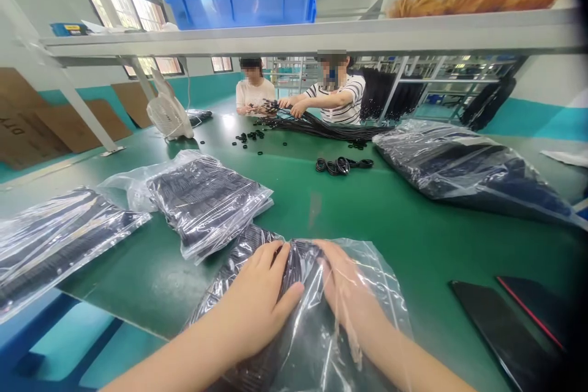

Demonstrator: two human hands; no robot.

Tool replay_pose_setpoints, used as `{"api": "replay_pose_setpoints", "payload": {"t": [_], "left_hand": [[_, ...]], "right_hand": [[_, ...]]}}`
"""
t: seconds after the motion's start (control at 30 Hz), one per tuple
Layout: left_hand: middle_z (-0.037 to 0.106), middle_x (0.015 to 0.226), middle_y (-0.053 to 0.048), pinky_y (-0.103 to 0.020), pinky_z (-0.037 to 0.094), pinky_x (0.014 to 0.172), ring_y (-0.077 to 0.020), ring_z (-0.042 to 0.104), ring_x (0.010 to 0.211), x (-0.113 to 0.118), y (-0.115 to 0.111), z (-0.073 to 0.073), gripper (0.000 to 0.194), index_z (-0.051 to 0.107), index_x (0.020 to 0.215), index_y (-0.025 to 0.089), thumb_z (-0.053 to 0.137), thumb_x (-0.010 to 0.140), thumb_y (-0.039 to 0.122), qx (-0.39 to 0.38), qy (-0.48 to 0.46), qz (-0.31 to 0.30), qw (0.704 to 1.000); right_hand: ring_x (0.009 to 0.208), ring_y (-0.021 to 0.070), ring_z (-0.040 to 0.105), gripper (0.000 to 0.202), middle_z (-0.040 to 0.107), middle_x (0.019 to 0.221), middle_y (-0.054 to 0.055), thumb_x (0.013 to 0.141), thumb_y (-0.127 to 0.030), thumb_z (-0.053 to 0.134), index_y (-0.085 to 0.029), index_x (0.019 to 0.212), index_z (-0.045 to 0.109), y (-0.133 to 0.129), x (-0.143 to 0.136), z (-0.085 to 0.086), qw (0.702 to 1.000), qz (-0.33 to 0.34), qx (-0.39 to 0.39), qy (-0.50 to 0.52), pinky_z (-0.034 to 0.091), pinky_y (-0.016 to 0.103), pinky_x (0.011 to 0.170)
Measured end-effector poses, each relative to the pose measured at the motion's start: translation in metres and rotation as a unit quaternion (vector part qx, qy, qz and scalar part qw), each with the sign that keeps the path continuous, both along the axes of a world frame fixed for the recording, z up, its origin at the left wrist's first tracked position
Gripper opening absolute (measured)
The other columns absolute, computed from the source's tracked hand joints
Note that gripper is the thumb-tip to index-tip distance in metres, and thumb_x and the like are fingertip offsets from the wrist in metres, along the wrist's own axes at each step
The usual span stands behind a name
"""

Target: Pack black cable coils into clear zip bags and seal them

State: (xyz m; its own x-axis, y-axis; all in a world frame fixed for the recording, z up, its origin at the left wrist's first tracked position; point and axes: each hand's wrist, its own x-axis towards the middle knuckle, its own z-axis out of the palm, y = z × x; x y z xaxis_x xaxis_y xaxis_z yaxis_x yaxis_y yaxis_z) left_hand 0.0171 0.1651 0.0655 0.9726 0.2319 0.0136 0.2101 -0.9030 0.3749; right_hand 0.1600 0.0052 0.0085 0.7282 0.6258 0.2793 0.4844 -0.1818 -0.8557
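Observation:
A clear plastic bag point(367, 269) lies at the near edge of the green table, with tightly packed black ribbed goods point(248, 248) in its left part; their exact kind is unclear. My left hand point(261, 300) lies flat over the packed part, thumb and fingers apart. Under the clear film, inside the bag's loose right side, is my right hand point(344, 282). Its fingers stretch toward the edge of the black goods, and the tips are partly hidden. Just beyond my left hand lies another filled bag point(206, 196), with one more filled bag point(59, 245) farther left.
Across the green table point(285, 196), two co-workers handle black cords point(321, 127). Black rings point(250, 136), coiled cords point(340, 165) and a white fan point(168, 113) stand between. At right are a large filled bag point(463, 165) and dark flat panels point(496, 324). A shelf point(294, 40) crosses overhead.

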Motion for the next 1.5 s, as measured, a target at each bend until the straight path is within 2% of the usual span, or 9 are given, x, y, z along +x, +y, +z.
{"api": "replay_pose_setpoints", "payload": {"t": [0.13, 0.2, 0.27, 0.43, 0.57, 0.8, 0.97, 1.17, 1.5], "left_hand": [[0.056, 0.152, -0.01, -0.049, 0.05, 0.108, -0.0321, 0.056, 0.137, 0.015, 0.022, 0.042, 0.06, 0.058, 0.144, 0.024, 0.033, 0.102, 0.058, -0.032, 0.091, -0.024, 0.995], [0.073, 0.124, -0.008, -0.043, 0.053, 0.093, -0.0298, 0.068, 0.112, 0.039, 0.036, 0.059, 0.051, 0.073, 0.121, 0.027, 0.033, 0.101, 0.053, -0.044, 0.117, -0.033, 0.992], [0.077, 0.102, -0.007, -0.034, 0.051, 0.078, -0.024, 0.07, 0.089, 0.069, 0.048, 0.065, 0.049, 0.076, 0.103, 0.023, 0.037, 0.1, 0.052, -0.059, 0.133, -0.036, 0.989], [0.074, 0.084, -0.001, -0.027, 0.044, 0.066, -0.0139, 0.061, 0.067, 0.134, 0.057, 0.053, 0.033, 0.077, 0.091, 0.019, 0.057, 0.094, 0.046, -0.129, 0.221, -0.107, 0.961], [0.075, 0.096, -0.002, -0.029, 0.051, 0.08, -0.0135, 0.065, 0.081, 0.155, 0.049, 0.044, 0.015, 0.074, 0.091, 0.016, 0.069, 0.091, 0.03, -0.185, 0.263, -0.161, 0.933], [0.073, 0.094, -0.002, -0.034, 0.055, 0.087, -0.0146, 0.067, 0.086, 0.164, 0.045, 0.025, 0.013, 0.072, 0.092, 0.014, 0.07, 0.094, 0.027, -0.235, 0.222, -0.145, 0.935], [0.074, 0.094, -0.002, -0.034, 0.056, 0.087, -0.0145, 0.069, 0.088, 0.161, 0.044, 0.012, 0.013, 0.073, 0.095, 0.014, 0.07, 0.094, 0.026, -0.276, 0.17, -0.129, 0.937], [0.074, 0.086, 0.0, -0.034, 0.055, 0.087, -0.0144, 0.069, 0.083, 0.161, 0.037, 0.011, 0.01, 0.074, 0.09, 0.014, 0.071, 0.091, 0.023, -0.284, 0.127, -0.118, 0.943], [0.072, 0.081, 0.0, -0.031, 0.054, 0.079, -0.0133, 0.066, 0.076, 0.162, 0.037, 0.008, 0.015, 0.074, 0.09, 0.014, 0.072, 0.091, 0.028, -0.28, 0.122, -0.1, 0.947]], "right_hand": [[0.124, 0.0223, 0.061, 0.034, 0.064, 0.131, 0.004, 0.106, -0.039, 0.043, -0.032, 0.128, 0.068, 0.001, -0.002, -0.002, 0.999, 0.003, -0.019, -0.036, 0.046, 0.041, 0.117], [0.121, 0.0209, 0.063, 0.034, 0.064, 0.129, 0.004, 0.107, -0.037, 0.041, -0.032, 0.129, 0.067, 0.0, -0.001, -0.005, 0.998, -0.001, -0.032, -0.053, 0.049, 0.038, 0.112], [0.119, 0.0202, 0.063, 0.032, 0.064, 0.128, 0.004, 0.107, -0.036, 0.042, -0.031, 0.128, 0.066, -0.002, 0.001, -0.008, 0.997, -0.001, -0.034, -0.073, 0.05, 0.036, 0.109], [0.108, 0.0206, 0.066, 0.03, 0.065, 0.119, 0.006, 0.108, -0.036, 0.04, -0.026, 0.112, 0.067, -0.004, 0.003, -0.011, 0.996, -0.004, -0.044, -0.075, 0.052, 0.036, 0.102], [0.106, 0.0217, 0.068, 0.032, 0.066, 0.119, 0.006, 0.107, -0.041, 0.041, -0.027, 0.11, 0.07, -0.002, 0.003, -0.011, 0.996, -0.021, -0.066, -0.059, 0.054, 0.037, 0.098], [0.117, 0.0247, 0.066, 0.034, 0.069, 0.123, 0.007, 0.105, -0.033, 0.041, -0.026, 0.121, 0.071, -0.008, 0.008, -0.019, 0.992, 0.018, -0.043, -0.115, 0.054, 0.041, 0.104], [0.109, 0.0228, 0.068, 0.033, 0.072, 0.117, 0.003, 0.104, -0.042, 0.045, -0.029, 0.105, 0.075, -0.001, 0.006, -0.009, 0.998, -0.025, -0.054, -0.027, 0.057, 0.04, 0.097], [0.111, 0.0224, 0.069, 0.025, 0.073, 0.119, 0.003, 0.098, -0.04, 0.058, -0.027, 0.107, 0.077, 0.009, 0.007, -0.002, 0.996, -0.081, 0.02, 0.007, 0.055, 0.042, 0.105], [0.119, 0.0287, 0.069, 0.036, 0.072, 0.128, 0.01, 0.095, -0.044, 0.06, -0.021, 0.118, 0.077, 0.009, 0.002, -0.005, 0.997, -0.066, 0.0, 0.039, 0.056, 0.051, 0.11]]}}
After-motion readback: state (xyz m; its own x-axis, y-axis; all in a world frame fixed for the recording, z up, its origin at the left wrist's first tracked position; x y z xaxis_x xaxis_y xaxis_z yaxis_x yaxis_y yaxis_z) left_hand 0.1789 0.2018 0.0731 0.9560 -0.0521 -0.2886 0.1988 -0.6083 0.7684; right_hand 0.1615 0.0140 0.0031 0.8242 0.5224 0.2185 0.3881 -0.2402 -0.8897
